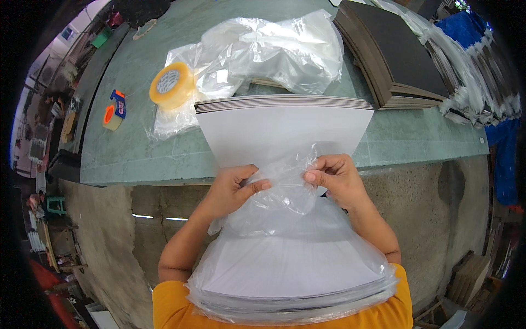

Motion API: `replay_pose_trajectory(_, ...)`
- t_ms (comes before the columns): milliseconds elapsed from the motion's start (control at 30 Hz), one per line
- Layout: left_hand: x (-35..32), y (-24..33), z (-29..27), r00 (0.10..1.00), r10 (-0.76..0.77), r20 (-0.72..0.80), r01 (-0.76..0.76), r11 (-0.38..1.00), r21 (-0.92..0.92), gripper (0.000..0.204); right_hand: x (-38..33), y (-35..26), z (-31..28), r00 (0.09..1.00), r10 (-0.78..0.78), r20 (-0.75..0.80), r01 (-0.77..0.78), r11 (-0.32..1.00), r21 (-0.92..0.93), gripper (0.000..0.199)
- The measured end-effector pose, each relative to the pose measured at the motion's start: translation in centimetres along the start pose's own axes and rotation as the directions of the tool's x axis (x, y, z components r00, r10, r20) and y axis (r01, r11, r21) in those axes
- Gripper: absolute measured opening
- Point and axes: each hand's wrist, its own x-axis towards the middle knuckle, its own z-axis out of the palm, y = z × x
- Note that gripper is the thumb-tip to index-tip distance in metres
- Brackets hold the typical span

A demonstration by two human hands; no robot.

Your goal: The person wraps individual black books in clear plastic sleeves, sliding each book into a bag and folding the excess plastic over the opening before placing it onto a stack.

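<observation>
A clear plastic bag is bunched up between my hands. My left hand is closed on its left side, thumb and fingers pressed toward each other. At its right side my right hand pinches the film between thumb and forefinger. Beyond my hands, a stack of white boards with dark layered edges rests at the table's near edge, its near part behind the film. Nearer to me, against my yellow shirt, white boards show through clear plastic; whether both belong to one stack I cannot tell.
On the green table lie a large tape roll, a small orange and blue tape dispenser and a heap of clear plastic bags. Dark boards are piled at right, beside several plastic-wrapped stacks. A green stool stands at left.
</observation>
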Motion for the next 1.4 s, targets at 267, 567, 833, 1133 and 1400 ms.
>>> replay_pose_trajectory(267,0.0,5.6,0.9,0.988,0.146,-0.04,-0.151,0.979,-0.14,0.017,0.2,-0.9,2.3,0.999,-0.035,-0.016,0.037,0.99,0.135,0.017)
replay_pose_trajectory(567,-1.6,-1.2,-10.3,0.684,0.123,-0.719,0.04,0.978,0.206,0.007,-2.0,0.6,-3.6,0.964,-0.112,0.24,-0.022,0.869,0.495,0.015)
replay_pose_trajectory(833,-1.5,6.2,1.8,0.93,0.18,0.322,-0.254,0.945,0.204,0.007,-1.7,-6.7,4.9,0.697,-0.702,-0.146,0.716,0.69,0.104,0.032)
replay_pose_trajectory(1133,0.1,4.1,-0.9,0.994,-0.104,-0.016,0.089,0.919,-0.384,0.02,0.3,3.0,-2.1,0.936,0.263,0.235,-0.333,0.879,0.342,0.032)
replay_pose_trajectory(1400,0.3,5.6,-3.9,0.726,0.183,0.663,0.015,0.96,-0.281,0.032,-2.0,-3.3,-0.6,0.615,-0.054,0.787,-0.277,0.919,0.28,0.032)
